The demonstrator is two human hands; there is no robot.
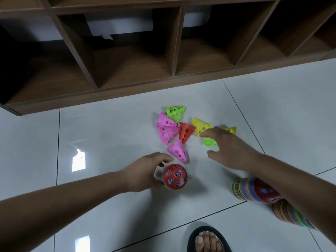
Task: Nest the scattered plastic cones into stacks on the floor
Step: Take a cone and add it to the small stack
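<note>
Scattered cones [184, 131] lay on the floor [109, 133] before the shelf unit [134, 92]. Nearer the person stood a nested stack [175, 176], just right of the left hand [143, 171]; a long stack [244, 188] lay farther right

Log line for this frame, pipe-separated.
left hand holds red stack | right hand open at yellow cone | loose cones on floor
</note>
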